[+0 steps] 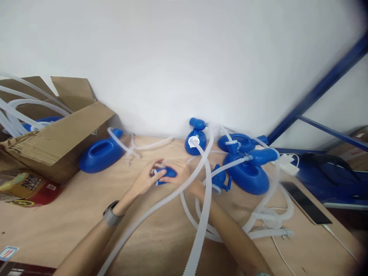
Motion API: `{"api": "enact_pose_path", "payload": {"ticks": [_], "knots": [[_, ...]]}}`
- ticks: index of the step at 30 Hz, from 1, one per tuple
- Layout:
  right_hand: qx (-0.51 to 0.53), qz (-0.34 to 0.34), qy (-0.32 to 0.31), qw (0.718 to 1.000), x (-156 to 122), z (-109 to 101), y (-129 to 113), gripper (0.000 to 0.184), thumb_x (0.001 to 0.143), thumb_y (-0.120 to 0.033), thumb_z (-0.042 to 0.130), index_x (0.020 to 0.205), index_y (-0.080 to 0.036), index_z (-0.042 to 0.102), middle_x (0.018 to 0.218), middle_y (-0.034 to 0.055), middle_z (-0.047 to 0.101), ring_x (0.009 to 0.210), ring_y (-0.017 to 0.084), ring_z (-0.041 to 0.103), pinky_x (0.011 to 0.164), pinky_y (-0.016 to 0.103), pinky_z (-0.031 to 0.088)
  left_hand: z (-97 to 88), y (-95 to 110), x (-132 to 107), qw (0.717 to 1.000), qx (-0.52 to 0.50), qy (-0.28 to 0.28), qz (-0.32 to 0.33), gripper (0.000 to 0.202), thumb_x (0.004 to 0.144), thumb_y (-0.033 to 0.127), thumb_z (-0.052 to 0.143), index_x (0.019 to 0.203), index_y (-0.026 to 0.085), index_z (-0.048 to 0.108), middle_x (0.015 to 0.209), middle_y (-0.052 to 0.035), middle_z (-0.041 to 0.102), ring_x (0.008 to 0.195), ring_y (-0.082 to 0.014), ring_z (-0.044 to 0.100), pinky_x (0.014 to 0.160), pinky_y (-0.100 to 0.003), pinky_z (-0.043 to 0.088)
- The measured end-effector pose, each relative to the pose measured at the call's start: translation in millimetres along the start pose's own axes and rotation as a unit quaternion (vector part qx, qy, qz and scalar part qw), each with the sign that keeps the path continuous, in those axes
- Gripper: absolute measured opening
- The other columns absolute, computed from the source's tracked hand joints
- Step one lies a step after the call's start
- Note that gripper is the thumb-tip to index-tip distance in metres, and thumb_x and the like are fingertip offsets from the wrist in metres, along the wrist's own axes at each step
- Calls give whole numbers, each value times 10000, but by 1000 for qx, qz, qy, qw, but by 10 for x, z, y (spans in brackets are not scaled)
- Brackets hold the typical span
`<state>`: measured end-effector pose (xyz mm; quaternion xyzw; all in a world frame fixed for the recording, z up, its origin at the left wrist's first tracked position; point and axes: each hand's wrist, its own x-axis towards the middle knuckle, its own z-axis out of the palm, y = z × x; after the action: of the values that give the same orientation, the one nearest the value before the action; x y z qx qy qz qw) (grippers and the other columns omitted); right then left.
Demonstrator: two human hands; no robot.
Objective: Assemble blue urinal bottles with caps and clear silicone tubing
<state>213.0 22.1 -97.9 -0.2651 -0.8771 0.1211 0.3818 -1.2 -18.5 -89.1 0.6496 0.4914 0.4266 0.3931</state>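
My left hand [148, 178] and my right hand [179, 172] meet above the table, both closed on a small blue plastic piece [169, 174]. A pale edge shows at its left side; fingers hide the rest. Over my right forearm runs a translucent hose [172, 194], which comes from a white cap on a blue bottle [189, 142] by the wall. Just right of my right wrist lies a blue cup-like part [219, 180] with a side handle. Beyond it, a larger blue bottle [245, 174] with a grip hole lies flat.
An open cardboard box [57, 142] with hoses and blue bottles stands at left. Another blue bottle [100, 155] lies beside it. On the right are tangled hoses, a phone [306, 203] on a cable and a white power strip [289, 165]. A white wall [172, 69] closes the back.
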Motion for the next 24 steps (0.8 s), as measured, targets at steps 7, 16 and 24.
{"api": "enact_pose_path", "payload": {"ticks": [7,16,24], "knots": [[25,99,-4,995,-131,75,21,301,1042,-426,653,1252,-239,758,1153,101,802,1043,259,758,968,413,601,26,-324,-294,998,15,-59,-26,520,890,596,725,1222,196,734,1117,-118,798,926,-272,784,861,-440,657],[83,121,-74,986,-328,-9,163,242,1071,-351,597,1154,-244,797,1172,93,793,1180,271,710,1104,493,537,342,-527,-350,990,124,-44,54,377,1002,406,613,1324,231,700,1322,-126,730,1215,-297,701,1100,-487,565],[187,164,-132,960,-527,10,326,461,1058,-441,594,1505,-332,629,1550,65,629,1454,302,564,1263,534,404,-111,-1080,88,972,228,12,61,425,906,418,688,1268,197,709,1527,-192,591,1486,-411,459,1256,-680,322]]}}
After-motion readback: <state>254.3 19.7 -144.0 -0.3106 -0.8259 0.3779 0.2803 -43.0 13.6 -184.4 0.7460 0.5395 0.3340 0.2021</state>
